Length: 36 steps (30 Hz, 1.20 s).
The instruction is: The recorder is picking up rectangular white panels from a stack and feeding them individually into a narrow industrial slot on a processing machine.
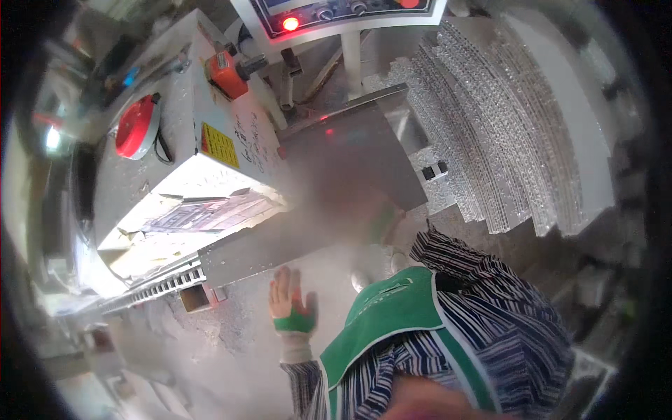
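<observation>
My left hand [290, 306] is open wide, with the fingers out straight and the thumb off to the side. It is just beside the near edge of the grey tabletop [374, 143]; I can't tell if they touch. My right hand [369, 210] is over the tabletop, in a big blurry patch, so I can't tell if that grip is wide, narrow or holding something. Both hands have green bands.

The tabletop runs in front of a big white machine [241, 133] on my left. A bright light shines in the machine's opening, and a round red thing [136, 126] sits on top. Up ahead, a red light [290, 24] glows on a panel. A tall stack of grey sheets [483, 119] is on the right.
</observation>
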Tool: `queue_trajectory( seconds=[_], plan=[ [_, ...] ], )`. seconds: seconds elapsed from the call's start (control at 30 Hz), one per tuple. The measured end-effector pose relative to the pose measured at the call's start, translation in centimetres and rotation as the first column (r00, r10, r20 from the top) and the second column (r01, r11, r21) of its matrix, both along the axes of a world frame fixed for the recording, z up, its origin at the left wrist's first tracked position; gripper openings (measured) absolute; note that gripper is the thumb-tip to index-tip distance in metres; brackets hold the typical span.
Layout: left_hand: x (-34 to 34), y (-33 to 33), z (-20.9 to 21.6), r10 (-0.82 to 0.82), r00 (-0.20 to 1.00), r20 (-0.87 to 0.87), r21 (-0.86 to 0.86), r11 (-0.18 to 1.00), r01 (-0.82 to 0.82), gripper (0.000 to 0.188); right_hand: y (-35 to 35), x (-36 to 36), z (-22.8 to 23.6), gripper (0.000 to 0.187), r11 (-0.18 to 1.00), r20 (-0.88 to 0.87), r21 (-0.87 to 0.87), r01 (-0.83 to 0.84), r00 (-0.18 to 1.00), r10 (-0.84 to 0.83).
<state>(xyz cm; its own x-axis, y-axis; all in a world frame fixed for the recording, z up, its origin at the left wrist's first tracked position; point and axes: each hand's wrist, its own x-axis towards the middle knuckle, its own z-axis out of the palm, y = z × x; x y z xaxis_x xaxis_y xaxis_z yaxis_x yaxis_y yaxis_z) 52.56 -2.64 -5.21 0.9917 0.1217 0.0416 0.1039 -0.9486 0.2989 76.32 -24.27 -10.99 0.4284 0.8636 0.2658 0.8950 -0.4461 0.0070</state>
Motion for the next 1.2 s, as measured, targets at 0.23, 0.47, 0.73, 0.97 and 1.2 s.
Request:
queue_trajectory(
  seconds=[0.23, 0.47, 0.73, 0.97, 1.2],
  plan=[
    [-6.7, -1.7, -3.5, -0.054, 0.998, 0.023, -0.127, 0.99, 0.057, 0.057, 5.7, -1.9, -4.6, 0.052, 0.997, -0.09, 0.026, 0.07, 0.994, -0.067],
    [-10.5, 0.3, -9.4, -0.237, 0.96, -0.146, -0.201, 0.958, 0.206, 0.059, 7.2, -3.4, -0.6, 0.045, 0.995, -0.043, 0.09, 0.052, 0.998, -0.048],
    [-9.7, 3.2, -10.8, -0.469, 0.864, -0.18, -0.201, 0.878, 0.435, 0.058, 13.6, -4.9, -0.4, 0.077, 0.999, -0.234, -0.037, 0.002, 0.972, -0.011],
    [-4.6, -0.3, -9.3, -0.586, 0.709, -0.392, -0.194, 0.806, 0.559, 0.053, 7.0, -10.7, -0.6, 0.036, 0.87, -0.138, 0.489, 0.065, 0.99, 0.003],
    [-2.8, -10.1, -13.8, -0.67, 0.559, -0.488, -0.255, 0.722, 0.643, 0.053, -16.3, -22.6, -9.1, 0.046, 0.255, -0.5, 0.855, 0.451, 0.849, 0.174]
  ],
)
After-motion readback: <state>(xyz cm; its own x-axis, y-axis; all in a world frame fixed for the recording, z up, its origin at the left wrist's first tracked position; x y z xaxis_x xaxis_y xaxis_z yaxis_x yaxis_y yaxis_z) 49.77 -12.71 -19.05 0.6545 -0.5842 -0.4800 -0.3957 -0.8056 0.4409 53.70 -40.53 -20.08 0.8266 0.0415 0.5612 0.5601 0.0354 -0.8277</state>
